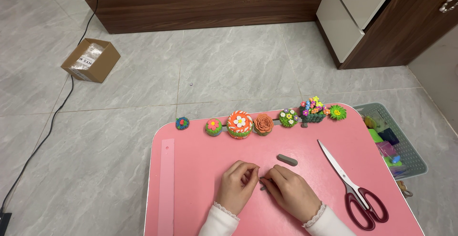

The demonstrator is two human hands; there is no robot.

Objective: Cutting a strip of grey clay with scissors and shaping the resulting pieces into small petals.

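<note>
My left hand (pixel 238 184) and my right hand (pixel 291 191) meet at the fingertips over the pink table (pixel 200 155), pinching a small grey clay piece (pixel 263 184) between them. A short grey clay roll (pixel 287 159) lies just beyond my right hand. Along the table's far edge stands a row of clay flower models: a small blue one (pixel 182 123), a green one (pixel 213 127), an orange striped one (pixel 239 124), a peach rose (pixel 263 124), a white-flowered ball (pixel 288 117), a flower basket (pixel 312 111) and a green bloom (pixel 337 112).
Scissors (pixel 355 188) with dark red handles lie to the right of my hands. A pink ruler (pixel 166 188) lies along the table's left side. A grey basket (pixel 405 145) of coloured clay sits on the floor at right. A cardboard box (pixel 90 60) and a black cable (pixel 47 126) are at left.
</note>
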